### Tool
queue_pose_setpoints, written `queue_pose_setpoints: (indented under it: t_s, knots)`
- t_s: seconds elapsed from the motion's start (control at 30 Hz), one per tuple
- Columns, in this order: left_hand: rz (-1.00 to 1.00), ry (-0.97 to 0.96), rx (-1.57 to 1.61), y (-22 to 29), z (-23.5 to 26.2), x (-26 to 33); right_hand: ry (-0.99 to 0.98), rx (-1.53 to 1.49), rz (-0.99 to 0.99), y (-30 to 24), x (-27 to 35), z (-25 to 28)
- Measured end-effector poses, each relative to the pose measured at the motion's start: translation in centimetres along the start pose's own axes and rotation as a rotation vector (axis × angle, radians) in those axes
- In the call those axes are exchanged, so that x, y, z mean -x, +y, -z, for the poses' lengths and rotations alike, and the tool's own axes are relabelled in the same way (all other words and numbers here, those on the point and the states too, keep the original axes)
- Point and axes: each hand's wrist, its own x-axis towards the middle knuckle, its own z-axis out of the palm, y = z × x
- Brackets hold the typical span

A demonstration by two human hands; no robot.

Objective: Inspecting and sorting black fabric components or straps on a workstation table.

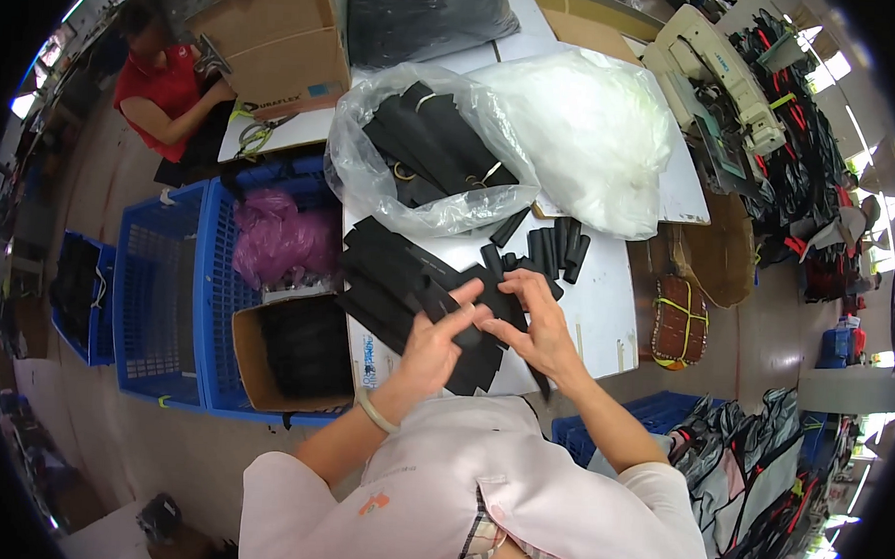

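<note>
Over the table's near edge, my left hand (433, 347) has its fingers stretched apart, touching or close to a dark, blurred piece. My right hand (545, 329) curls its thumb and fingers round a black strip (507, 304), part of which hangs below the palm. Under and beside my left hand lies a fanned stack of flat black strips (383, 277), apparently fabric. Just beyond my right hand, several short black rolled tubes (547, 250) rest on the white table (606, 316). Where the fingertips meet is partly hidden.
A clear plastic bag (349, 140) of bundled black pieces stands beyond the stack, next to a full white bag (589, 136). Left are blue crates (162, 302), a cardboard box (254, 361), scissors (259, 136) and a person in red (166, 92). A sewing machine (711, 71) stands far right.
</note>
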Motion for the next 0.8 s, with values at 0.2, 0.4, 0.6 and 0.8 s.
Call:
queue_pose_setpoints:
  t_s: [0.2,0.4,0.6,0.8]
  knots:
    - [0.071,0.006,-0.202,-2.2,0.5,1.2,0.07,0.015,-0.099,0.6,3.0,-1.0]
    - [0.037,0.029,-0.216,-0.5,0.5,2.4,0.024,0.189,0.076,-1.3,2.5,-1.1]
    - [0.084,0.037,0.006,1.8,0.5,2.3,0.001,0.209,0.107,-2.1,1.2,-0.4]
    - [-0.031,0.048,0.541,4.9,0.3,0.6,0.066,-0.01,0.145,-6.5,0.3,1.0]
